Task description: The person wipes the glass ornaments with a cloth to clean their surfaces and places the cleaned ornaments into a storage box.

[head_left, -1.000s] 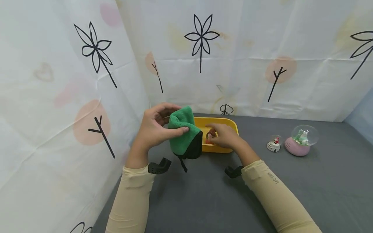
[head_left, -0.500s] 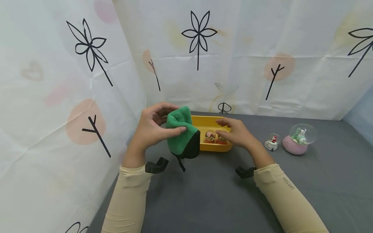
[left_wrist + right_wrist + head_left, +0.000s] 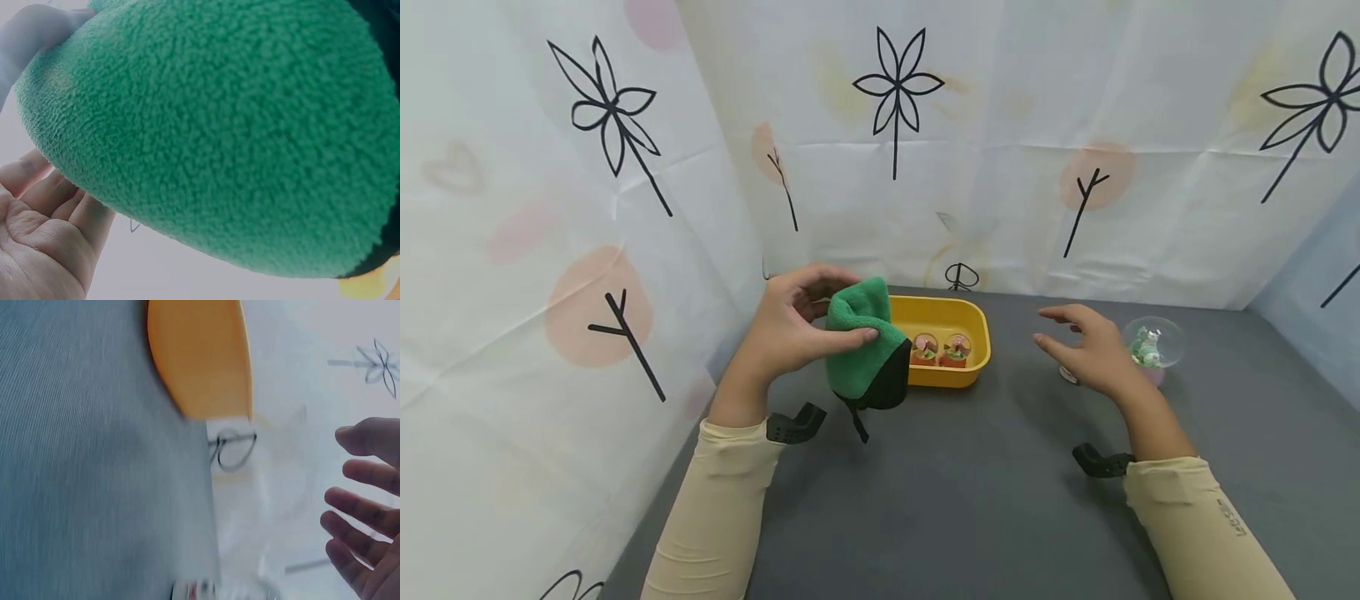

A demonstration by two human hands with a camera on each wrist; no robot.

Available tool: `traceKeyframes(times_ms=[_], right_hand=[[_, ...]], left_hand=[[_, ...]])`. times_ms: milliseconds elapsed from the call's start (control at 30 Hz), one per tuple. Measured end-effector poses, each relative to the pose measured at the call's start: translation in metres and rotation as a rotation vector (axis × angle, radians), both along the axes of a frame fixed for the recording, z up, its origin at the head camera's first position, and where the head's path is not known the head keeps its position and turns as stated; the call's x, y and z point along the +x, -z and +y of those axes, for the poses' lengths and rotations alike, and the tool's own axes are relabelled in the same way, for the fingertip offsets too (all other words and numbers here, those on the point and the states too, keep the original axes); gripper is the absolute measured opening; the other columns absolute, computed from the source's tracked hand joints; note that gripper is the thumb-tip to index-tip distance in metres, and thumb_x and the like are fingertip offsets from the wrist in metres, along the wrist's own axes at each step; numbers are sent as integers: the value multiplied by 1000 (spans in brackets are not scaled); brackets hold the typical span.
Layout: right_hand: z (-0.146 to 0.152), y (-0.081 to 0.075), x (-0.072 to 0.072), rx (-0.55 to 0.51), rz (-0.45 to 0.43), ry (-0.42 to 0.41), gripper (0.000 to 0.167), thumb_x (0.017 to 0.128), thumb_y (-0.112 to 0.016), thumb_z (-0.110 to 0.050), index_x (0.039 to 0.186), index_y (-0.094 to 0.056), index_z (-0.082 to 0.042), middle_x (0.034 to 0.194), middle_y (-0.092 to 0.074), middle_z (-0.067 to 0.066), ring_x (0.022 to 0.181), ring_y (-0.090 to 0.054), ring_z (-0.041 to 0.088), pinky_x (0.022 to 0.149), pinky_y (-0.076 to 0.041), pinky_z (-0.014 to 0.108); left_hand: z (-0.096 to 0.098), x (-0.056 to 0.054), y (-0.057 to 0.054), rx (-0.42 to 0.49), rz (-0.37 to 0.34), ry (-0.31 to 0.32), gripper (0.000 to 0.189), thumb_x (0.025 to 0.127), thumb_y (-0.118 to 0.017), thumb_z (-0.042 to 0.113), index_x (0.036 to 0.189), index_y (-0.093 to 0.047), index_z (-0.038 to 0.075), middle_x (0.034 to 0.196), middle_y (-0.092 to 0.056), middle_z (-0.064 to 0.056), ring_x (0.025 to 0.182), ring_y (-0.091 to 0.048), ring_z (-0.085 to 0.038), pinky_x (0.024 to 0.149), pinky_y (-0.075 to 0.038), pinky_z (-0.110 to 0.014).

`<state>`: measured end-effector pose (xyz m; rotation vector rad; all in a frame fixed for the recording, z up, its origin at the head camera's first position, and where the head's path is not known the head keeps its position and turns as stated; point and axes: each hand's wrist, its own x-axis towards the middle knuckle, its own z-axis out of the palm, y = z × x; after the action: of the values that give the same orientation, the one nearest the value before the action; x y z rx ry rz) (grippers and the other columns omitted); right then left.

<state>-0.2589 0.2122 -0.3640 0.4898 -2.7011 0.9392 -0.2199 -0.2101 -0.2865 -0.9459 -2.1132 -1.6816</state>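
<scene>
My left hand pinches a green fuzzy cloth pouch with a black lower corner and a dark cord dangling from it. The pouch is held up off the table, in front of the tray's left part. Green fabric fills most of the left wrist view, with the palm at its lower left. My right hand hovers with fingers spread and nothing in them. It overlaps a small white snow globe, mostly hidden, and partly covers a larger snow globe on a pink base.
A yellow tray stands toward the back of the grey table. Inside it are two small snow globes with reddish bases, one on the left and one on the right. A patterned white curtain hangs behind.
My right hand has let go of a small snow globe in the tray and moved right, out over the table near the other globes. My left hand keeps the pouch in place.
</scene>
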Motion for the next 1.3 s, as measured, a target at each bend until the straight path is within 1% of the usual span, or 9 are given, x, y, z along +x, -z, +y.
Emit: traceKeyframes(times_ms=[167,400,600,900,967,1000,1133,1200,1300], right_hand=[[20,7,1,18,-50,3,52,104,-70,-25,147,-56,2,148,-53,30,137,-49,56,110,-43,72],[34,19,5,38,-77,-5,57,102,-73,-19,148,-52,7,146,-51,35,134,-50,56,108,-46,72],[41,23,2,52,-127,5,67,101,-73,-21,153,-44,10,151,-45,39,135,-48,59,106,-48,73],[47,25,-3,74,-262,7,87,101,-74,-24,163,-23,9,158,-36,43,136,-46,66,104,-49,72],[49,27,-4,87,-280,15,92,100,-76,-26,164,-19,8,155,-37,45,128,-54,63,96,-54,69],[51,29,-5,96,-286,18,95,100,-76,-26,165,-17,7,149,-43,45,120,-60,59,90,-57,64],[55,36,-9,139,-286,28,103,96,-80,-27,165,-11,9,118,-61,36,91,-66,37,70,-53,44],[56,39,-10,148,-278,35,106,95,-81,-26,164,-10,11,109,-62,32,89,-66,34,70,-52,44],[56,42,-11,160,-260,51,105,93,-82,-23,163,-13,12,117,-62,36,95,-66,39,79,-54,53]], left_hand=[[-2,-1,5,-6,-21,-6,53,71,-94,-4,118,-74,7,115,-76,-9,93,-74,-27,88,-65,-33],[0,-4,13,-48,-56,-13,51,73,-95,-1,119,-73,6,118,-75,-12,94,-75,-24,89,-65,-33],[4,-6,14,-67,-56,-4,51,73,-95,2,119,-73,9,120,-75,-9,96,-75,-25,91,-65,-34],[10,-6,13,-59,-40,10,50,74,-94,1,118,-74,8,119,-75,-9,96,-74,-26,90,-65,-34],[12,-6,13,-59,-39,17,49,74,-94,1,118,-74,8,119,-75,-10,96,-74,-26,89,-65,-35],[13,-6,13,-59,-40,20,49,74,-94,1,118,-74,7,119,-75,-10,95,-74,-26,89,-65,-35],[17,-7,15,-64,-40,23,49,74,-94,1,118,-74,7,119,-75,-10,95,-74,-25,88,-65,-36],[18,-7,16,-67,-39,25,50,74,-94,1,118,-74,7,119,-75,-10,95,-74,-25,88,-65,-36],[20,-7,17,-73,-41,31,50,74,-94,1,119,-74,8,121,-75,-9,97,-74,-25,89,-65,-36]])
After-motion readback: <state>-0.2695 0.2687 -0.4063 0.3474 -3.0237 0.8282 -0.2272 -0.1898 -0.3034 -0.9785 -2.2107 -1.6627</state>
